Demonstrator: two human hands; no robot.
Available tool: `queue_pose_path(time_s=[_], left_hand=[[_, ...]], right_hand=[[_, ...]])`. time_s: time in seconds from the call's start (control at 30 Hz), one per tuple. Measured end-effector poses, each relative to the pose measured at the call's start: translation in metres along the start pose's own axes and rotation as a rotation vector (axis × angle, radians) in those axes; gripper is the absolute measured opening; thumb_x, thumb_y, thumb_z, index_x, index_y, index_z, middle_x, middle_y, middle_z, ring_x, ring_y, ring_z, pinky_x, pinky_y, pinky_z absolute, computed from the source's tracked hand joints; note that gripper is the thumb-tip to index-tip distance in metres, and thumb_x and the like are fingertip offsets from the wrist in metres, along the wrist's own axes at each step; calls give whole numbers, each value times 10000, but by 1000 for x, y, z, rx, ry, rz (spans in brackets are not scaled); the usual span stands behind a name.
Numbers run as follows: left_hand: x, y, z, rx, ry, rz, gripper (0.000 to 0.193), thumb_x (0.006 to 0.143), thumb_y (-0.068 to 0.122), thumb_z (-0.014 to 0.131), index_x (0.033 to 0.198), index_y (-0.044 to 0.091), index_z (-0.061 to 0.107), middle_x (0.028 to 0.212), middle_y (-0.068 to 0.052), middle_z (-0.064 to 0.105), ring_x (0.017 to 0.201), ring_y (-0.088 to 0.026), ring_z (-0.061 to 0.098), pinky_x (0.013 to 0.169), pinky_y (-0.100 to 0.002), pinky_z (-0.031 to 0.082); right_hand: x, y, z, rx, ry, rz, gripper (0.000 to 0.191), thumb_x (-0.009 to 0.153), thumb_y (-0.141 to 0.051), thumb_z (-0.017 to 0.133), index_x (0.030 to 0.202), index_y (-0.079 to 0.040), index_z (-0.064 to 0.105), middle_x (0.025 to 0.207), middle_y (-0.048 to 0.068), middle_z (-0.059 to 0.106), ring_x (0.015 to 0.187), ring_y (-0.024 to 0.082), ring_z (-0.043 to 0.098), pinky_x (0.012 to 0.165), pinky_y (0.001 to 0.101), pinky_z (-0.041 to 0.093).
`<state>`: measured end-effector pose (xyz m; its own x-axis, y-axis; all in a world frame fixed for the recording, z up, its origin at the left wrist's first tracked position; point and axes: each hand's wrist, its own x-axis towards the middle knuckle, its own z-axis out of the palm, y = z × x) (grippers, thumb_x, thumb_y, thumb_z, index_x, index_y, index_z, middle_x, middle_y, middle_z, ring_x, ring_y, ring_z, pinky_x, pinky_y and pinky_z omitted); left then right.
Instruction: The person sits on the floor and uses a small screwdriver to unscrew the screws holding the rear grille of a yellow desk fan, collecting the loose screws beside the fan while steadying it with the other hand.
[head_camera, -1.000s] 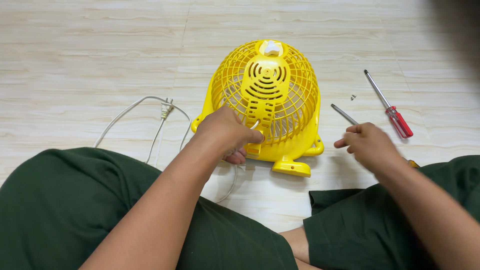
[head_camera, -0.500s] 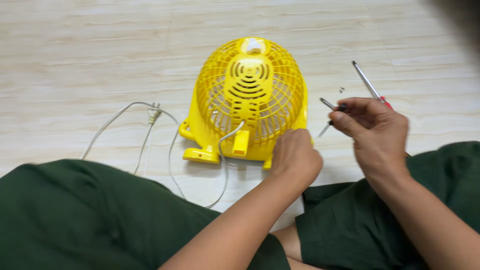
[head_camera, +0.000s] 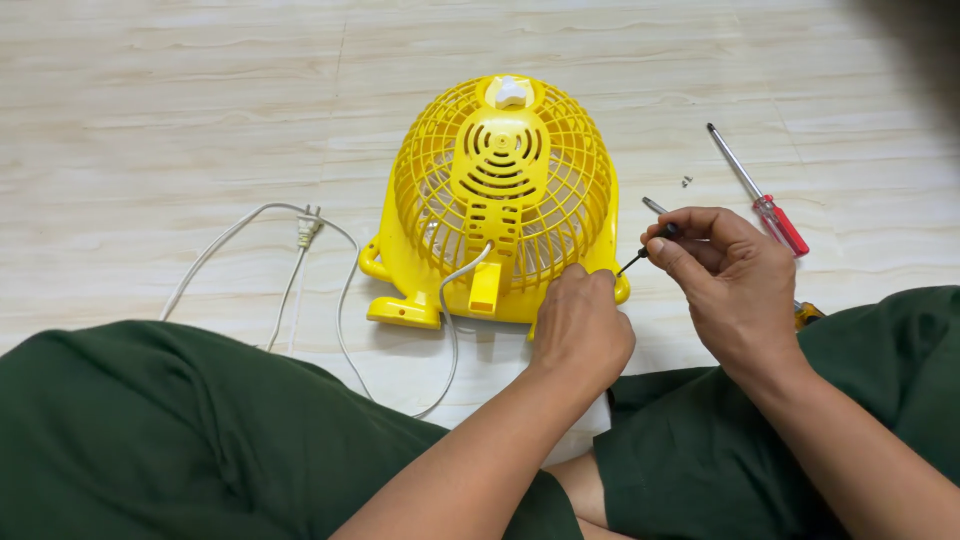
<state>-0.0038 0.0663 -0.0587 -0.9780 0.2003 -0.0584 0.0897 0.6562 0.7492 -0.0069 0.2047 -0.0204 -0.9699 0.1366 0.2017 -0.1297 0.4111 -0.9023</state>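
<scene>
On the floor, left hand (head_camera: 580, 325) grips yellow fan (head_camera: 500, 200); right hand (head_camera: 725, 275) pinches a thin screwdriver (head_camera: 645, 245).

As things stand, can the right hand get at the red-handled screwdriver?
Probably yes: the red-handled screwdriver lies on open floor just beyond the right hand, nothing between them, though its fingers already pinch a thin dark tool.

Yellow fan (head_camera: 500, 200) lies face-down on the pale floor, centre of the scene, its round rear grille and vented motor housing up, feet toward the near side. A thin dark screwdriver (head_camera: 640, 250) sits just right of it, tip angled at the grille's lower right edge.
</scene>
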Motion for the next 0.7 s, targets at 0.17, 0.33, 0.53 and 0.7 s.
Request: queue_pose_path(time_s=[0.17,0.33,0.53,0.7], left_hand=[[1,0,1,-13,2,-6,296,833,57,644,1112,-32,693,1155,-244,621,1134,-405,594,961,-487,488],[1,-1,1,-21,3,1,307,839,66,643,1128,-27,686,1147,-242,625,1128,-406,601,960,-488,489],[4,-1,2,-60,48,-21,341,848,81,636,1176,-6,668,1140,-232,652,1107,-405,617,936,-502,492],[19,-6,0,-90,81,-17,290,862,165,685,1137,84,729,1035,-211,720,987,-405,677,878,-501,527]], right_hand=[[-2,-1,0,-71,6,-4,212,949,-48,708,1146,27,684,1039,58,760,972,111,741,849,250,594],[-4,-2,0,-129,-27,-25,205,948,-34,704,1149,5,690,1040,45,755,979,111,728,845,254,582],[1,4,-3,-83,-90,-87,226,926,80,638,1132,0,683,1088,45,741,1042,111,693,898,264,564],[3,13,-4,-7,-94,-58,226,927,117,615,1109,7,691,1066,48,734,994,116,689,893,265,561]])
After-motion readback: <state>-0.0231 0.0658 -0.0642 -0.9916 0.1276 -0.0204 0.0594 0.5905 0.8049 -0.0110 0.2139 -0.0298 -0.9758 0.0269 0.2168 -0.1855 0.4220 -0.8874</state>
